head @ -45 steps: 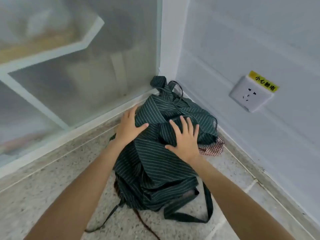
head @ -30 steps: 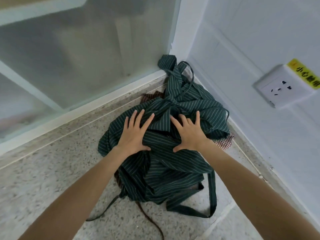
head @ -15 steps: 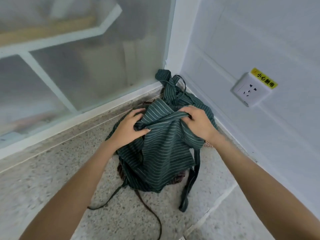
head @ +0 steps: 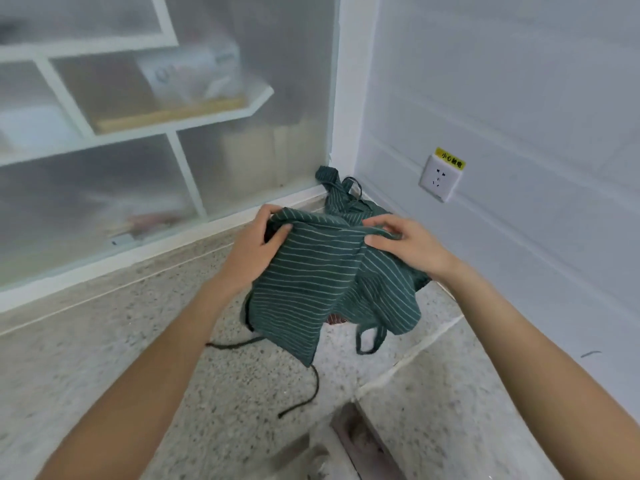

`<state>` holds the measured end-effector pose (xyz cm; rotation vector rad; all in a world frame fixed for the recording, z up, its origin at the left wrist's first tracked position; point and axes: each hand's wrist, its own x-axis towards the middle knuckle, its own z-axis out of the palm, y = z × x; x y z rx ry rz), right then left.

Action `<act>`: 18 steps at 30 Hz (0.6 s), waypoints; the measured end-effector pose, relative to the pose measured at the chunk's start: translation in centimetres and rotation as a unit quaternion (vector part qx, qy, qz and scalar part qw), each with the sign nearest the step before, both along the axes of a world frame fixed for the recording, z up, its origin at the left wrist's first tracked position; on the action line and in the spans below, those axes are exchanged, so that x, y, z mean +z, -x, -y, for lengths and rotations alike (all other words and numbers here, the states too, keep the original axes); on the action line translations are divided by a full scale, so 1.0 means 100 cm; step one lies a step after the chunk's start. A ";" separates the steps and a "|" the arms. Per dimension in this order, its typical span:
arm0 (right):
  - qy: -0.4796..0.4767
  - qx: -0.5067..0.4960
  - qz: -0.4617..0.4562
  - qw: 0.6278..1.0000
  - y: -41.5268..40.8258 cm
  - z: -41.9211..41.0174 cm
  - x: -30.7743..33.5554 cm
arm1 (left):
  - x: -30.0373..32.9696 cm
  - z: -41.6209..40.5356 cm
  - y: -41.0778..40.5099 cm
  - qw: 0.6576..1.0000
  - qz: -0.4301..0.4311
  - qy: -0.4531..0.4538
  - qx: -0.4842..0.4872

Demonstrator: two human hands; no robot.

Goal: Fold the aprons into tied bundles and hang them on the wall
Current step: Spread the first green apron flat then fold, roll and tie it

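Since half a second ago I have lifted the green striped apron (head: 311, 271) higher off the floor (head: 104, 341), and it now hangs between my hands. At far left stands a frosted glass cabinet (head: 138, 133). My left hand (head: 254, 247) grips the apron's top edge, fingers (head: 265, 213) curled over the fold. A dark tie string (head: 301, 400) trails from the cloth onto the speckled floor. My right hand (head: 412, 249) pinches the same edge. Behind it, more striped cloth (head: 341, 197) lies heaped in the corner. On the wall (head: 519, 98) at right is a white socket (head: 439, 181) under a yellow label (head: 450, 162).
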<state>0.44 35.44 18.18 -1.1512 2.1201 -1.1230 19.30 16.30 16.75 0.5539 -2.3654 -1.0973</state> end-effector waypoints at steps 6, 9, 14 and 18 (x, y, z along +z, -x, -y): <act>0.036 0.040 -0.031 0.998 -0.076 -0.082 0.010 | 0.034 -0.089 -0.090 0.997 0.008 0.074 -0.001; 0.064 0.057 -0.052 0.995 -0.119 -0.127 0.011 | 0.046 -0.140 -0.143 0.997 0.022 0.077 0.000; 0.090 0.105 -0.060 0.989 -0.180 -0.176 0.021 | 0.059 -0.193 -0.209 0.992 0.066 0.087 0.057; 0.123 0.111 -0.049 0.985 -0.224 -0.184 0.032 | 0.060 -0.200 -0.247 0.974 0.075 0.139 0.163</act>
